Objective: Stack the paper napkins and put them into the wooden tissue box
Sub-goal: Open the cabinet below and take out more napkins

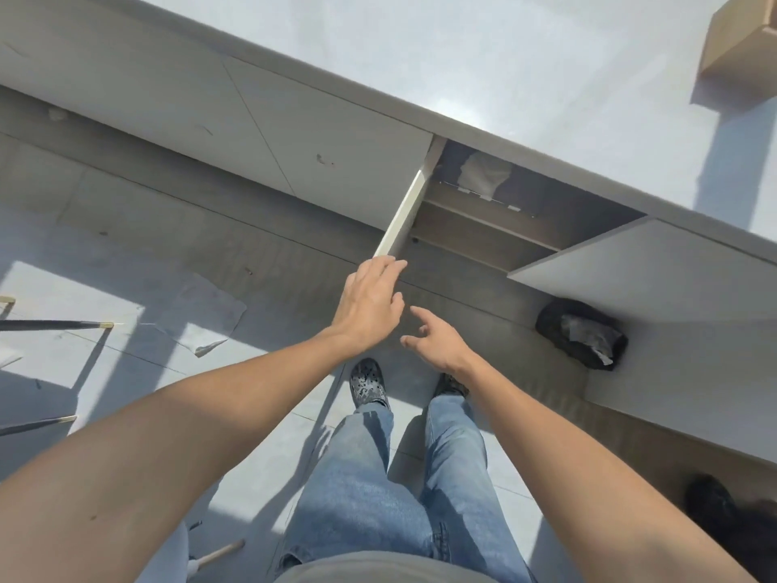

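I stand facing a white counter with cabinets underneath. My left hand reaches out, its fingertips at the outer edge of an open cabinet door; the fingers are spread and hold nothing. My right hand hovers lower, just right of it, fingers apart and empty. Inside the open cabinet sits a white bag or bundle on a wooden shelf. A light wooden box stands on the counter at the far right, cut off by the frame. No paper napkins are visible.
A second cabinet door stands open on the right. A black bag lies on the floor below it. Crumpled paper lies on the floor at left, near black chair legs. My jeans and shoes are below.
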